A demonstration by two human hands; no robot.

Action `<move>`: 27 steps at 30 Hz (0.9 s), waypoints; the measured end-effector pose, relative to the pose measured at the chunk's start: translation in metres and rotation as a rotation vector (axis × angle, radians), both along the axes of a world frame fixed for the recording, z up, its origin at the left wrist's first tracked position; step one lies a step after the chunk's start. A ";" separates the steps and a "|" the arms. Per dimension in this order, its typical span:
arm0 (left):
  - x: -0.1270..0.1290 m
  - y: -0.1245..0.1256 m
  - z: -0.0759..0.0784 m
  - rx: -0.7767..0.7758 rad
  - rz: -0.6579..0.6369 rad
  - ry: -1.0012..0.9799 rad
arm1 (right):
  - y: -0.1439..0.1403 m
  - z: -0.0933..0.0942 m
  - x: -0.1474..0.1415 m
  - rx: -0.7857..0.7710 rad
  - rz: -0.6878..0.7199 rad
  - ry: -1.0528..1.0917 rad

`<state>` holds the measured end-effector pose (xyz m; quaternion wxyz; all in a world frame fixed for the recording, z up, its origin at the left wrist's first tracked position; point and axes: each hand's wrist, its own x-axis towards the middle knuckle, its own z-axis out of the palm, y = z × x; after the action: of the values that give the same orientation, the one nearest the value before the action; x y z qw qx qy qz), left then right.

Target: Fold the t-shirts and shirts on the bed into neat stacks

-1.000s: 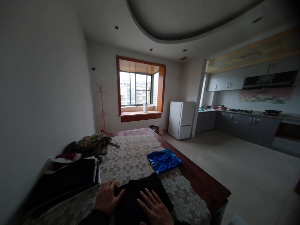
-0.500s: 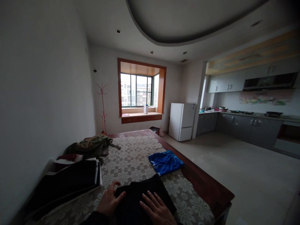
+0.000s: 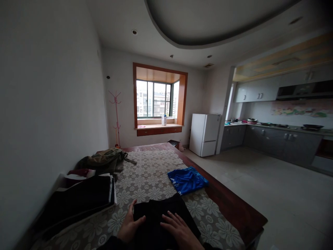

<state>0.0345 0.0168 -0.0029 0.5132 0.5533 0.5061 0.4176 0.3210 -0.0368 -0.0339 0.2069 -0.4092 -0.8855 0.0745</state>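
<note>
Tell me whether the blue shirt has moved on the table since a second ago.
No. The blue shirt lies at the same spot by the tablecloth edge; only the camera shifted.

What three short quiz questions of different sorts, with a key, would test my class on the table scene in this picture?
1. True or false: both hands lie flat on the folded black garment.
2. Multiple choice: what lies just beyond the black garment, near the table's right edge? A) a folded blue jersey B) a red towel C) a white mug
3. Fill the gap: the stack of dark folded clothes sits on the table's ____ side.

Key
1. True: the left hand and right hand both press on it.
2. A: the blue jersey lies on the floral tablecloth.
3. Left: the stack of dark clothes lies by the wall.
</note>
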 end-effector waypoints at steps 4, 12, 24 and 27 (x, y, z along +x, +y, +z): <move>0.001 0.005 0.008 -0.066 -0.073 -0.269 | 0.019 0.018 0.015 -0.113 -0.253 0.289; -0.014 0.001 0.031 -0.045 0.150 -0.481 | 0.107 0.033 0.011 -0.517 -0.289 0.853; -0.045 0.023 0.024 -0.111 0.277 -0.435 | 0.133 0.033 -0.021 -0.918 -0.044 1.187; -0.047 0.035 0.005 -0.067 0.310 -0.258 | 0.139 0.027 -0.016 -0.840 -0.157 1.264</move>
<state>-0.0129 0.0523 0.0021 0.5216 0.3933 0.5289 0.5418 0.3054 0.1026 -0.0068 0.5061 -0.3948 -0.4645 0.6102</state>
